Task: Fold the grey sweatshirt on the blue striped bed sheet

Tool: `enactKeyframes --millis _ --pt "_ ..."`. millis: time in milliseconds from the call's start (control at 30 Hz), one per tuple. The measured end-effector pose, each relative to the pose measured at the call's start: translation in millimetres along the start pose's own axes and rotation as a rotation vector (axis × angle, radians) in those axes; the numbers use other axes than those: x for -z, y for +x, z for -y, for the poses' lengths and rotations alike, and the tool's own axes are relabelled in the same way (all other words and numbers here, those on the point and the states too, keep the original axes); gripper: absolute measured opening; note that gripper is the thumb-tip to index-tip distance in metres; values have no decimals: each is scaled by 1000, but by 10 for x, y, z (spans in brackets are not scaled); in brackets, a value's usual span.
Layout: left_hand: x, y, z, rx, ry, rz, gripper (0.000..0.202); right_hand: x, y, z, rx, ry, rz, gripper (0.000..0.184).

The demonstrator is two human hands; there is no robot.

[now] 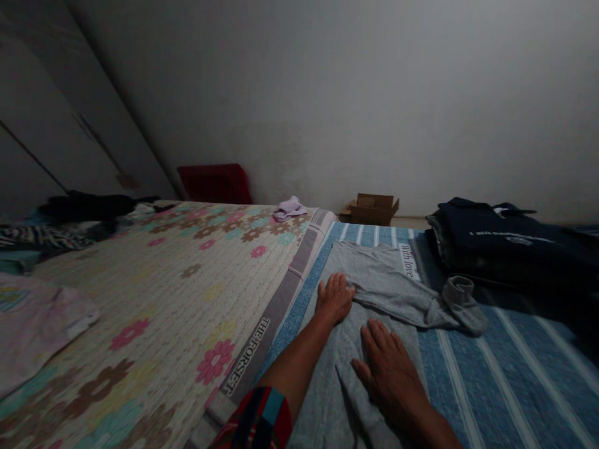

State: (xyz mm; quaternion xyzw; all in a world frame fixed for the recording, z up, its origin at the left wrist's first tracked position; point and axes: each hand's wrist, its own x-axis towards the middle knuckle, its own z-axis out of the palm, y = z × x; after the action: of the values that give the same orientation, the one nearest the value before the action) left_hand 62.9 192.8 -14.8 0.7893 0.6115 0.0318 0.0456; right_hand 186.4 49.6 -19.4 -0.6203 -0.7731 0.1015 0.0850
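Note:
A grey long-sleeved garment [374,274] lies spread on a blue striped sheet [505,368], one sleeve folded across toward the right with its cuff [461,299] turned up. My left hand [333,299] rests flat on the garment's left edge, fingers stretched out. My right hand [388,365] lies flat on the grey cloth a little nearer to me, fingers together and extended. Neither hand grips anything. White lettering shows on the garment's far right edge.
A stack of folded dark clothes [505,246] sits at the right. A floral mat [154,299] covers the left half. A lilac cloth [290,207], a cardboard box [372,209], a red object [215,183] and dark clothes [88,209] lie farther back.

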Motion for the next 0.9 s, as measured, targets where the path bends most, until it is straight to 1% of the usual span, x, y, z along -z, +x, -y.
enactKeyframes --millis 233,667,900 --pt "-21 8 9 -8 -6 -22 59 37 -4 11 -4 14 18 63" --pt "-2 3 4 -6 -22 5 59 54 3 20 -18 16 44 64" --pt "-10 3 6 -14 -16 -18 58 10 -2 7 -12 29 8 63"
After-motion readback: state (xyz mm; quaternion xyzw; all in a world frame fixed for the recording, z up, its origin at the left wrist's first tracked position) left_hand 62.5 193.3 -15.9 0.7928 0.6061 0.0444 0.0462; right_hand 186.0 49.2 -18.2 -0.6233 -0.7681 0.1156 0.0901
